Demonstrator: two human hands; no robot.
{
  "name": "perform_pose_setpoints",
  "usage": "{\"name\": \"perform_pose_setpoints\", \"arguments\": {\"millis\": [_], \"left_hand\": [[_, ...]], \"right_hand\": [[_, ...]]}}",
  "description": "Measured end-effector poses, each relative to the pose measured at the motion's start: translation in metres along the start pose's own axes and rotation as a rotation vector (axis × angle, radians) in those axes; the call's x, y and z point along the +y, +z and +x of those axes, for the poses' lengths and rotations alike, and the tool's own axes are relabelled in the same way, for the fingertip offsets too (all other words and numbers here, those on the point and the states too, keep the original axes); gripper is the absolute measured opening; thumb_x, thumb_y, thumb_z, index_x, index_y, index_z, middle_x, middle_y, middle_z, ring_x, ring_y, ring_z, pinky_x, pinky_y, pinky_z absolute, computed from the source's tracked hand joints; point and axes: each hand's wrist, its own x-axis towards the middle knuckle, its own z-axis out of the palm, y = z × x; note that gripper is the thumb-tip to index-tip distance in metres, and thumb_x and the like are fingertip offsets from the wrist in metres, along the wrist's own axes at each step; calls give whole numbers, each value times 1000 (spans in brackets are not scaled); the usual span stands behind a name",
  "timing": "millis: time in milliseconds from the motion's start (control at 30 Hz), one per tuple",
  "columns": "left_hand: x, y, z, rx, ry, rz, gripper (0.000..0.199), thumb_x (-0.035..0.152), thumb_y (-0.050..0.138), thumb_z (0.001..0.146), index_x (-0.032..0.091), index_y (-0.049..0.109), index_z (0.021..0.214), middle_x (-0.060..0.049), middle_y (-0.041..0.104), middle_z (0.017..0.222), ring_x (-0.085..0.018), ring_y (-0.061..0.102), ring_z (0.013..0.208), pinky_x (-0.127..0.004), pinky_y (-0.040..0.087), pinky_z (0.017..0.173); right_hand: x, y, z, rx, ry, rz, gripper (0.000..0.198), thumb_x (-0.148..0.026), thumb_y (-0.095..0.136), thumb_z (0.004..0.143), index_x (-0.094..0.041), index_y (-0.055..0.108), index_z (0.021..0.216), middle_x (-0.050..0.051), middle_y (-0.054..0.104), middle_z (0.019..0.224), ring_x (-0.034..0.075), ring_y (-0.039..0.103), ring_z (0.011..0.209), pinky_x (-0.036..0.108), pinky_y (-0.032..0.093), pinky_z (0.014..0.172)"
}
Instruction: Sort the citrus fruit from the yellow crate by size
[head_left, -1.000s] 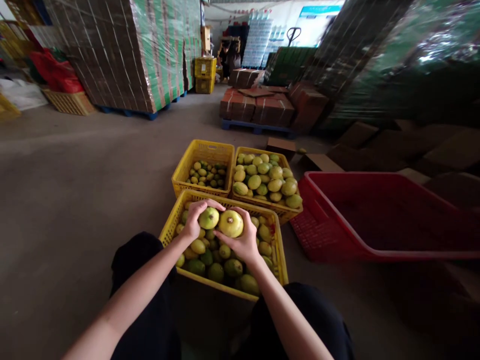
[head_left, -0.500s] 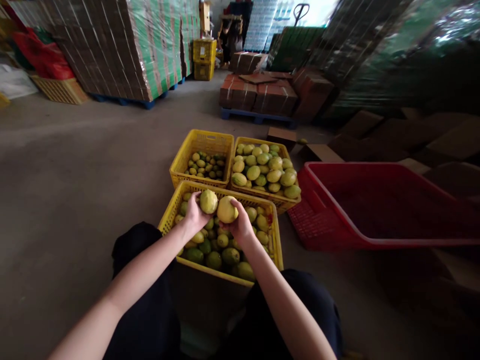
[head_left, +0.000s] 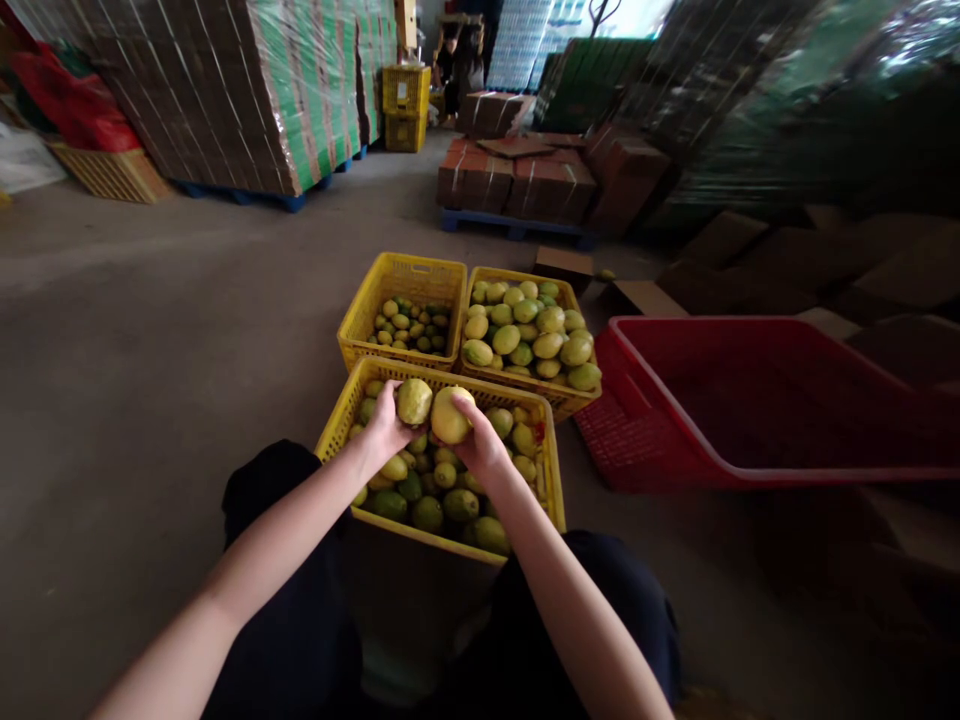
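Note:
Just above the front yellow crate [head_left: 442, 545], my left hand [head_left: 386, 428] is closed around a yellow-green lemon [head_left: 414, 401], its bumpy skin turned up. A paler, rounder lemon [head_left: 451, 415] is gripped by my right hand [head_left: 482, 443], thumb along its side. The two fruits are side by side, nearly touching. Under them, the front crate holds many green and yellow lemons [head_left: 460, 505]. Fingers beneath both fruits are mostly hidden.
Behind stand two more yellow crates: the left one [head_left: 345, 335] holds small lemons, the right one [head_left: 577, 405] is heaped with larger ones. A red crate [head_left: 630, 440] sits at right, near loose cardboard. Pallets of strapped boxes [head_left: 517, 185] and a person [head_left: 450, 75] are farther back.
Both hands stay over the front crate with their lemons. The fruit in each hand has turned slightly. The whole view has shifted a little.

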Motion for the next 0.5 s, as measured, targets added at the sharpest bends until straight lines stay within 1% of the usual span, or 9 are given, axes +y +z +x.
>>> {"name": "perform_pose_setpoints", "arguments": {"millis": [67, 133, 200, 267, 367, 433, 500], "left_hand": [[1, 2, -1, 12, 0, -42, 22, 34, 45, 94, 22, 56, 79, -1, 58, 62, -20, 65, 69, -32, 58, 66], [2, 4, -4, 18, 16, -91, 19, 30, 47, 94, 22, 58, 81, -1, 61, 63, -18, 64, 66, -30, 58, 66], [4, 6, -8, -28, 34, -133, 13, 28, 51, 92, 22, 60, 84, -1, 63, 65, -17, 64, 65, -30, 58, 66], [7, 7, -11, -119, 71, -152, 12, 27, 55, 89, 19, 63, 83, -1, 64, 66, -17, 65, 65, -29, 57, 66], [6, 6, -13, -248, 216, -111, 21, 30, 55, 87, 17, 65, 73, -2, 66, 66, -16, 65, 64, -27, 55, 66], [4, 4, -14, -274, 345, -33, 27, 33, 55, 85, 17, 65, 66, -2, 65, 63, -15, 63, 62, -25, 52, 65], [3, 1, -13, -277, 480, 54, 27, 32, 55, 82, 17, 65, 62, -2, 65, 63, -14, 61, 61, -24, 49, 64]], "right_hand": [[1, -2, -1, -19, -93, -44, 42, -44, 81, 64, -22, 60, 93, -3, 64, 77, 13, 61, 63, 22, 50, 49], [-1, -5, -1, 3, -256, -128, 48, -47, 84, 61, -23, 60, 95, -4, 64, 82, 13, 61, 70, 23, 53, 59], [-5, -10, -1, 42, -458, -241, 52, -46, 86, 59, -23, 61, 99, -2, 66, 88, 15, 63, 78, 26, 55, 71], [-10, -15, -1, 47, -626, -351, 59, -46, 87, 58, -23, 61, 106, 1, 68, 100, 19, 64, 88, 31, 56, 80], [-13, -18, -3, -30, -785, -494, 71, -43, 89, 59, -24, 60, 120, 6, 66, 120, 26, 64, 105, 40, 53, 93], [-11, -17, -5, -87, -865, -610, 74, -41, 91, 57, -24, 61, 123, 8, 65, 125, 29, 61, 115, 45, 48, 103], [-8, -14, -9, -115, -904, -698, 73, -39, 91, 57, -25, 63, 123, 8, 66, 125, 30, 59, 120, 47, 43, 109]]}}
